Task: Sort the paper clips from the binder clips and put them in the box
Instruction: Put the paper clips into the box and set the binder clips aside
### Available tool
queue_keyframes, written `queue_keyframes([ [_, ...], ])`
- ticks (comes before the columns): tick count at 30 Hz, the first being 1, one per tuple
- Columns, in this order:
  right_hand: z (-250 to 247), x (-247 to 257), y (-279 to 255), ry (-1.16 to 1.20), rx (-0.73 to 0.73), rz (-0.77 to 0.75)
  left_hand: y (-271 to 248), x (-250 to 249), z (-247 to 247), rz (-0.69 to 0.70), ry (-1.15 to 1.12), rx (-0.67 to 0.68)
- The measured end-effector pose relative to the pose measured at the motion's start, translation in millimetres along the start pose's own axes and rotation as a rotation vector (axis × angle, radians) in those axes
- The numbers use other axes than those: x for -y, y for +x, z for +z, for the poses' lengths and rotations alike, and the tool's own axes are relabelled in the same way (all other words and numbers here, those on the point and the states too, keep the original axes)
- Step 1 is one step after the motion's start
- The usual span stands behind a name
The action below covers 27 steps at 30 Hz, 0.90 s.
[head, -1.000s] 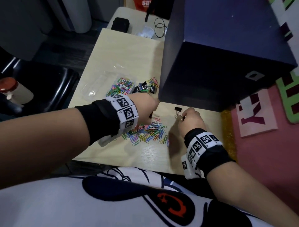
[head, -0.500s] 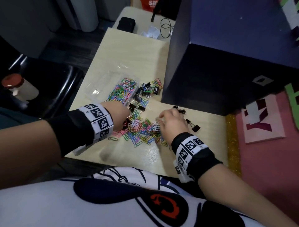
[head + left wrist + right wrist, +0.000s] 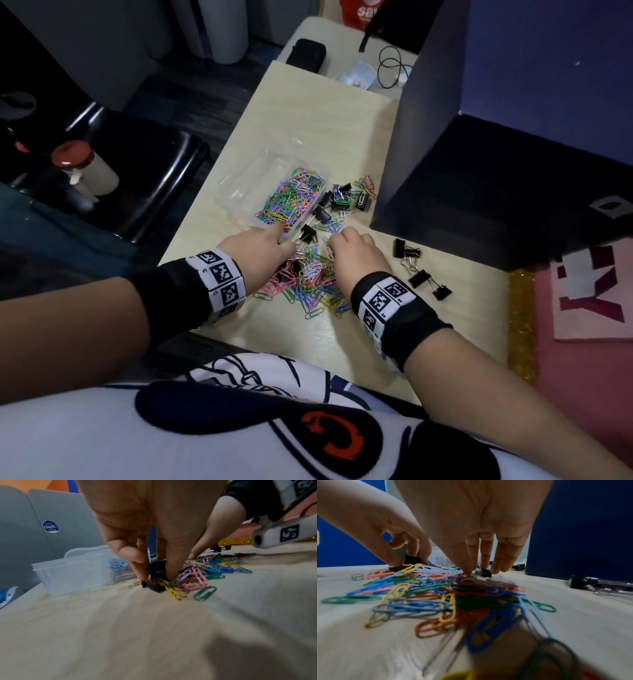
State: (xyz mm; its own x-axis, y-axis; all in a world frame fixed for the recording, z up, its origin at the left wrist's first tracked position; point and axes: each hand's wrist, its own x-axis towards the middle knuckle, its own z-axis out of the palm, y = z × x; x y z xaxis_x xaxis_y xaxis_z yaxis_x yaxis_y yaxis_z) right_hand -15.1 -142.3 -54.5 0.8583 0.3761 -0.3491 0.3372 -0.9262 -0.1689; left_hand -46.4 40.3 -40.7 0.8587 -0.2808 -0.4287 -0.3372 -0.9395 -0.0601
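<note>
A heap of coloured paper clips (image 3: 310,281) (image 3: 453,599) lies on the pale table (image 3: 308,137), with black binder clips mixed in. My left hand (image 3: 270,248) (image 3: 154,574) is at the heap's left edge, where thumb and forefinger pinch a black binder clip (image 3: 157,568); another binder clip (image 3: 152,586) lies just below it. My right hand (image 3: 346,241) (image 3: 481,572) points its straight fingers down onto the heap's far side. The clear plastic box (image 3: 246,185) (image 3: 68,572) behind my left hand holds paper clips in its right half.
More binder clips (image 3: 346,198) lie beside the box, and three binder clips (image 3: 423,274) sit apart to the right of my right hand. A big dark blue box (image 3: 496,154) stands on the table's right side. A black chair (image 3: 144,178) is left of the table.
My right hand let go of the binder clip it held at the right and came back to the heap. My left hand dropped to the heap's left edge and pinched a binder clip.
</note>
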Motion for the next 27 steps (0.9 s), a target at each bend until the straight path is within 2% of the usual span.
queue_keyframes([
  [6,1.4,-10.9,3.3,0.068,0.044,0.120,2.6,1.9,7.2,0.049,0.080,0.030],
  [10,-1.9,-16.5,-0.8,0.121,0.020,0.136,5.9,-2.0,-3.6,0.091,0.133,0.060],
  [15,-10.4,-25.9,-16.6,0.274,-0.036,0.169,9.5,-9.6,-23.8,0.099,0.102,-0.008],
  [19,-12.3,-43.4,-27.7,0.385,-0.081,0.257,16.8,-16.6,-47.3,0.069,0.000,-0.031],
  [23,-10.0,-62.3,-38.1,0.430,-0.141,0.379,33.6,-29.4,-66.2,0.107,-0.122,-0.082],
  [27,-8.5,-72.7,-49.7,0.447,-0.250,0.460,50.3,-51.6,-74.5,0.112,-0.281,-0.147],
])
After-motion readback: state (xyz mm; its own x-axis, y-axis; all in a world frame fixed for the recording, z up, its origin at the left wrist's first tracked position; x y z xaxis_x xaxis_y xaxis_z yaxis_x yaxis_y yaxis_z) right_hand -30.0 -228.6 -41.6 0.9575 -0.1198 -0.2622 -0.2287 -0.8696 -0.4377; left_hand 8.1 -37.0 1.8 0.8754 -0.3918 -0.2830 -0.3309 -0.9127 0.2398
